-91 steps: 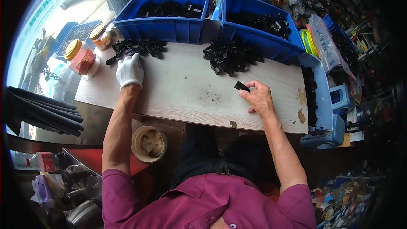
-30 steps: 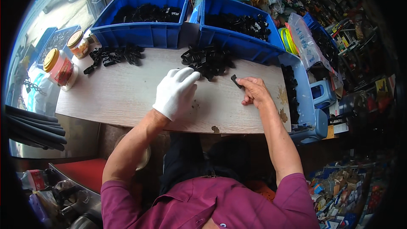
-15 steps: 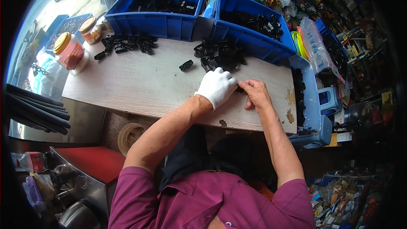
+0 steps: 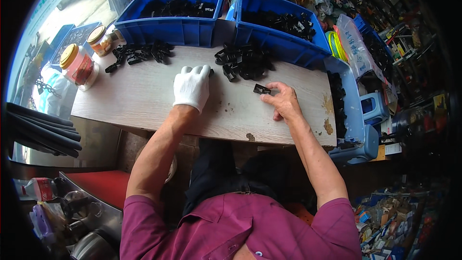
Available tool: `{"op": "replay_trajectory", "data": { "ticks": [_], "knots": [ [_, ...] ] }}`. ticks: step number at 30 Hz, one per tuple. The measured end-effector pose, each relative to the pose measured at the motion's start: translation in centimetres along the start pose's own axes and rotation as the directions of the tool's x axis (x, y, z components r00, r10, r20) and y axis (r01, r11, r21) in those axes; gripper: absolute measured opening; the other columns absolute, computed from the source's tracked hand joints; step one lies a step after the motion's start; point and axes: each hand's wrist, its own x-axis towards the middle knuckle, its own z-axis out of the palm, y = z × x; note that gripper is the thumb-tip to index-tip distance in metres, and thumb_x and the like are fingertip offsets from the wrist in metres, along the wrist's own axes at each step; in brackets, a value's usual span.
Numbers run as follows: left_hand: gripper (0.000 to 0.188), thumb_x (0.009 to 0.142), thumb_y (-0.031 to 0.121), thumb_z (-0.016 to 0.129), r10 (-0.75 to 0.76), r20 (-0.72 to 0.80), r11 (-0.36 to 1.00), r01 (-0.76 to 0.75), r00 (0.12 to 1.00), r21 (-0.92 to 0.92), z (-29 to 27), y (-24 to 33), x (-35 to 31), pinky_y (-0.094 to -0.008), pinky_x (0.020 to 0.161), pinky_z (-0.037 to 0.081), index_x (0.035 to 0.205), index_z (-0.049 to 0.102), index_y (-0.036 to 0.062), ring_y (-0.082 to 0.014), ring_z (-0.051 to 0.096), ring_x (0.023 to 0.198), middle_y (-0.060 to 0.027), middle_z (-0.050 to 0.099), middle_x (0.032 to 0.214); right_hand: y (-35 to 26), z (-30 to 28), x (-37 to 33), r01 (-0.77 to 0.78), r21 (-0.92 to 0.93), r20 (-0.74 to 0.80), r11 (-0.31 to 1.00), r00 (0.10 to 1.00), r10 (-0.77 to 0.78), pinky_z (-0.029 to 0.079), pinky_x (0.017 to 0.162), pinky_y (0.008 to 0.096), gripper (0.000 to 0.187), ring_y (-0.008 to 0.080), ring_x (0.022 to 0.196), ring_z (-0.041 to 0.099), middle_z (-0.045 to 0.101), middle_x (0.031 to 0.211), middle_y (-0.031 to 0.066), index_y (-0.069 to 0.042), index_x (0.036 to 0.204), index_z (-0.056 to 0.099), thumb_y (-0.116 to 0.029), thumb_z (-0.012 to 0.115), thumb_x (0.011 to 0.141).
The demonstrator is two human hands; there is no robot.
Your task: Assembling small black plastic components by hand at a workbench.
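My right hand (image 4: 287,102) pinches a black plastic clip-like part (image 4: 261,89) with a rectangular opening, just above the table's right half. On my left hand (image 4: 191,86) is a white knitted glove; its fingers bend down at the table's middle. Beside those gloved fingertips a bit of a small black plastic part (image 4: 211,72) shows, the remainder hidden under the hand. Between and beyond my hands lies a heap of black plastic parts (image 4: 245,60). A second group of black parts (image 4: 139,54) is spread at the far left of the table.
Two blue bins (image 4: 166,31) (image 4: 281,43) of black parts stand along the back of the wooden table (image 4: 144,96). Lidded jars (image 4: 79,65) stand at the left edge. A light blue crate (image 4: 353,108) and stool (image 4: 373,108) are at the right.
My hands have parted. The gloved left hand has moved left to the lone black part; the right has stayed near its place, its clip-like part now in plain sight.
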Motion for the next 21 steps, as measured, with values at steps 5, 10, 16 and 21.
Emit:
{"op": "replay_trajectory", "data": {
  "ticks": [5, 10, 16, 21],
  "knots": [
    [0.027, 0.091, 0.011, 0.066, 0.054, 0.005, 0.988, -0.053, 0.999, -0.143, -0.6, 1.6, -0.9, -0.0441, 0.080, 0.056, 0.117, 0.067, 0.0098, -0.0365, 0.066, 0.093, -0.0123, 0.073, 0.099, -0.1, 0.2, 0.1, -0.039, -0.114, -0.045, 0.993, 0.998, 0.034, 0.043, 0.035, 0.0284, 0.035, 0.0102, 0.039, 0.049, 0.060, 0.060, 0.0011, -0.004, 0.114, 0.071, -0.018, 0.081, 0.083],
    [0.027, 0.089, 0.006, 0.068, 0.160, -0.113, 0.852, -0.195, 0.981, -0.487, -0.7, 5.2, -1.6, -0.0433, 0.084, 0.055, 0.115, 0.068, 0.0064, -0.0351, 0.067, 0.098, -0.0132, 0.073, 0.106, -0.3, 0.5, -0.7, -0.024, -0.174, 0.040, 0.985, 0.999, 0.031, 0.042, 0.036, 0.0273, 0.033, 0.0091, 0.040, 0.048, 0.054, 0.056, -0.0014, -0.006, 0.111, 0.072, -0.019, 0.081, 0.082],
    [0.029, 0.085, 0.005, 0.066, 0.424, 0.014, 0.779, -0.357, 0.905, -0.516, 1.5, 7.6, 0.3, -0.0414, 0.085, 0.056, 0.114, 0.072, 0.0103, -0.0338, 0.068, 0.099, -0.0090, 0.073, 0.106, -0.3, 0.9, -1.1, -0.004, -0.111, 0.105, 0.994, 0.994, 0.016, 0.036, 0.035, 0.0255, 0.026, 0.0067, 0.036, 0.041, 0.048, 0.051, -0.0042, -0.005, 0.111, 0.073, -0.010, 0.076, 0.086],
    [0.031, 0.083, 0.007, 0.066, 0.530, -0.014, 0.731, -0.466, 0.848, -0.499, 2.4, 7.4, 0.4, -0.0424, 0.085, 0.054, 0.112, 0.072, 0.0106, -0.0323, 0.068, 0.096, -0.0073, 0.072, 0.101, -0.5, 1.0, -1.3, 0.018, -0.145, 0.113, 0.989, 0.994, -0.002, 0.042, 0.038, 0.0258, 0.029, 0.0049, 0.042, 0.041, 0.045, 0.052, -0.0065, -0.006, 0.110, 0.074, -0.007, 0.070, 0.082]
  ]
}}
